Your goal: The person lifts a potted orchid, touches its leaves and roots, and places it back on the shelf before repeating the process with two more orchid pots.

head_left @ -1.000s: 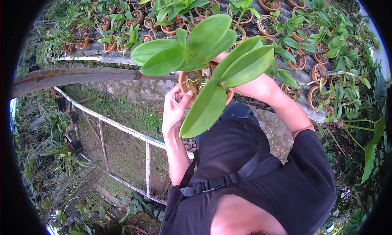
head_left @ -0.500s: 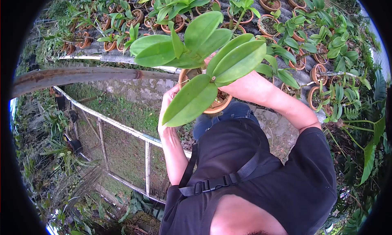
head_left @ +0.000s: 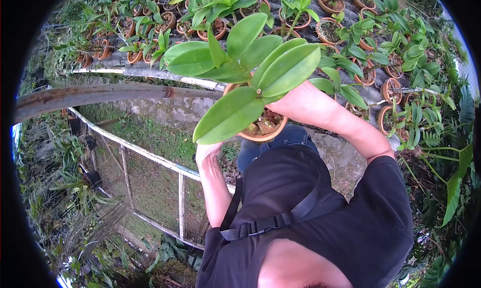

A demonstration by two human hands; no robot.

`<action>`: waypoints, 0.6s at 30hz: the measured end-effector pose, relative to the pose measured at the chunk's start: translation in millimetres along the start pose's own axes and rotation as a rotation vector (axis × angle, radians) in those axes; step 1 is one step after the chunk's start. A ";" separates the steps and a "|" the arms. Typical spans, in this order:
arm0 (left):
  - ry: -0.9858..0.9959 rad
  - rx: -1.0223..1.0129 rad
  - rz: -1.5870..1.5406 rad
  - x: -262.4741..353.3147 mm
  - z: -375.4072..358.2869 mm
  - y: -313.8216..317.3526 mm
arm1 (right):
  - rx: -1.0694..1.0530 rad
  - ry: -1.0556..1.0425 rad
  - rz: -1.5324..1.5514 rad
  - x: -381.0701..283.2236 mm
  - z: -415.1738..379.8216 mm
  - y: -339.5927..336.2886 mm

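Note:
A potted orchid (head_left: 225, 115) with broad green leaves is up in front of my body, above my legs. Its terracotta pot (head_left: 264, 137) shows below the leaves, with brown chunks inside. My left hand (head_left: 208, 150) is at the pot's left side; a big leaf covers its fingers. From the right, my right hand (head_left: 288, 103) reaches in against the pot and the plant's base, its fingers hidden behind leaves. Both hands appear closed on the potted orchid, though the exact grips are out of sight.
Many potted plants (head_left: 328, 30) stand in rows on a dark surface ahead. A rusty bar (head_left: 100, 98) crosses at left, near the pot. Below it runs a white-framed mesh panel (head_left: 150, 160). Large leaves (head_left: 453, 190) hang at far right.
The pot has tipped or turned slightly, so more of its near rim shows. The leaves have shifted a little left and up. My left fingers, visible before, are now behind a leaf.

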State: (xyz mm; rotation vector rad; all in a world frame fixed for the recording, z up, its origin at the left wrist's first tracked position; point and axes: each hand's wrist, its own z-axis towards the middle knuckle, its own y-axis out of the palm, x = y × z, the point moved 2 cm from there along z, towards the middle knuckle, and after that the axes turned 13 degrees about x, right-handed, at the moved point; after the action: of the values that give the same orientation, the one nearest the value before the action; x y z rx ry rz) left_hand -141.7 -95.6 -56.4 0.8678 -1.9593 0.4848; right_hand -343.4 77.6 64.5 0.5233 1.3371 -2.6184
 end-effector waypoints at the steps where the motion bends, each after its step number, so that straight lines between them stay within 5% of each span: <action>1: 0.008 0.007 0.012 -1.5 0.7 -0.8 | 0.008 0.000 0.005 -0.2 -0.3 -0.5; 18: 0.022 -0.035 0.010 0.5 3.0 5.5 | -0.042 0.026 0.057 5.5 -4.5 -4.9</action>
State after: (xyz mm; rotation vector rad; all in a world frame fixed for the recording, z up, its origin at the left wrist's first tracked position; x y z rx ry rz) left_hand -147.6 -94.0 -57.5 0.8273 -1.9475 0.4626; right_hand -348.9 84.3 63.7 0.5830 1.3604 -2.5412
